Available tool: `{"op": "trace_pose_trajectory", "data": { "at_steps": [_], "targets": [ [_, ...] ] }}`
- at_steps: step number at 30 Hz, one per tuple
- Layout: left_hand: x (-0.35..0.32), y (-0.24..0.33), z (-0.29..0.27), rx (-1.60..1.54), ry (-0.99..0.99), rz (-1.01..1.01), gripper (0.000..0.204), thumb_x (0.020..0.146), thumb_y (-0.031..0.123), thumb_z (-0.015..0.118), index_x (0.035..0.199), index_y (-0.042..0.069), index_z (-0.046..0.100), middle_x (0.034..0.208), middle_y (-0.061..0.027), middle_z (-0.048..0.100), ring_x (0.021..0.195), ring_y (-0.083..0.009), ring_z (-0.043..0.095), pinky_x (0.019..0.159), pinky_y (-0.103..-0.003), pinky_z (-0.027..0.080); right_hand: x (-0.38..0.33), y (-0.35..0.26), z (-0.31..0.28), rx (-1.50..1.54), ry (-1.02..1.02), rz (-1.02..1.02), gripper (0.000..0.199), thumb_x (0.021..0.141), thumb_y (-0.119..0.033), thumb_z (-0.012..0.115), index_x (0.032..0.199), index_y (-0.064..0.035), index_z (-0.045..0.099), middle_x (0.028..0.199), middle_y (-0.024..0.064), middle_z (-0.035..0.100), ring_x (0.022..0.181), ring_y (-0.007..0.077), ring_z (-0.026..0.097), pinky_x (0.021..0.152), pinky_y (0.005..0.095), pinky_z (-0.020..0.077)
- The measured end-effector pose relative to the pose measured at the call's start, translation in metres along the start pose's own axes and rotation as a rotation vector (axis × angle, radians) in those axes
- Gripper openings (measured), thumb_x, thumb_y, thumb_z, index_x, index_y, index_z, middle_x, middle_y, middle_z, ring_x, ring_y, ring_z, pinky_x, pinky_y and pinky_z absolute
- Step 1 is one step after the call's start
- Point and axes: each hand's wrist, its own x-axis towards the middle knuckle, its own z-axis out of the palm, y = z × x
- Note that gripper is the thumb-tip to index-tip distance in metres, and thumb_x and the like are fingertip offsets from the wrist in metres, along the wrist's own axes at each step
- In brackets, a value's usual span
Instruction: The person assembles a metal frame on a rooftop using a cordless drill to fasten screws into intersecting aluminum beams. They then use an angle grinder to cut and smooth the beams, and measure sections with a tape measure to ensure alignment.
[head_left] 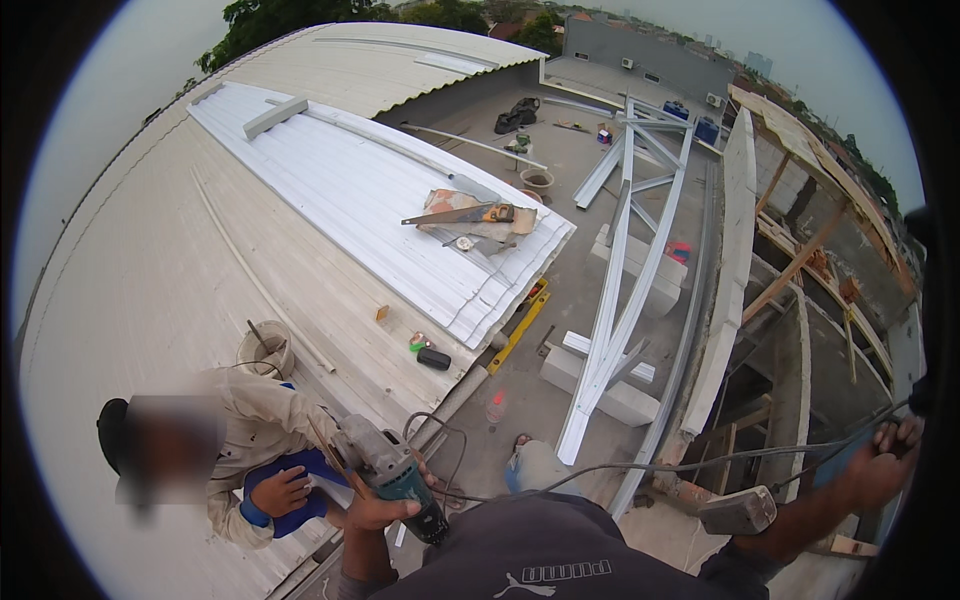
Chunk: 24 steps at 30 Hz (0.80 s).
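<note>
My left hand (372,512) is closed around the body of a teal and grey angle grinder (400,478), held in front of my left side. The fingers of my right hand (885,468), far out to the right, are curled at a dark cable (700,461); the exact grip is too small to make out. This cable stretches across in front of me toward the grinder. A grey box-shaped socket block (738,511) sits beside my right forearm, with a cord at its end. Close to the grinder at the left, a co-worker (260,430) in a light shirt crouches, one hand (280,492) by a blue cloth.
A handsaw (460,214) rests on white roofing sheets (340,180). A bucket (266,350) and tape measure (418,341) lie left. A yellow spirit level (520,328) edges the roof. The metal truss (618,300) spans pale blocks (600,385). A wall edge (735,290) drops off right.
</note>
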Motion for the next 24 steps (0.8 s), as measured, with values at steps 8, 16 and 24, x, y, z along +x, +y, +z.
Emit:
{"op": "trace_pose_trajectory", "data": {
  "at_steps": [8,16,24],
  "targets": [
    [0.065,-0.016,-0.017,0.040,0.158,-0.039,0.064,0.062,0.005,0.085,0.120,-0.003,0.060,0.109,-0.0132,0.063,0.104,-0.0291,0.069,0.097,-0.049,0.056,0.034,0.131,0.069,0.093,-0.012,-0.026,0.027,0.110,-0.025,0.052,0.090,-0.0084,0.045,0.089,0.0051,0.045,0.066,0.0125,0.035,0.061,0.0270,0.0336],
    [0.265,-0.019,0.007,0.086,0.192,-0.111,0.068,0.061,0.002,0.082,0.124,-0.001,0.057,0.107,-0.0127,0.064,0.103,-0.0309,0.069,0.098,-0.052,0.056,0.097,0.281,0.121,-0.165,0.153,-0.175,0.024,0.108,-0.019,0.053,0.088,-0.0090,0.048,0.087,0.0017,0.046,0.067,0.0106,0.035,0.063,0.0257,0.0324],
    [0.474,-0.011,0.040,0.123,0.002,-0.153,0.073,0.063,0.006,0.085,0.129,0.003,0.056,0.109,-0.0124,0.066,0.105,-0.0327,0.070,0.093,-0.050,0.057,0.141,0.406,0.196,-0.349,0.139,-0.229,0.025,0.110,-0.024,0.050,0.091,-0.0086,0.048,0.088,0.0027,0.047,0.065,0.0093,0.035,0.061,0.0246,0.0330]
  ]
}}
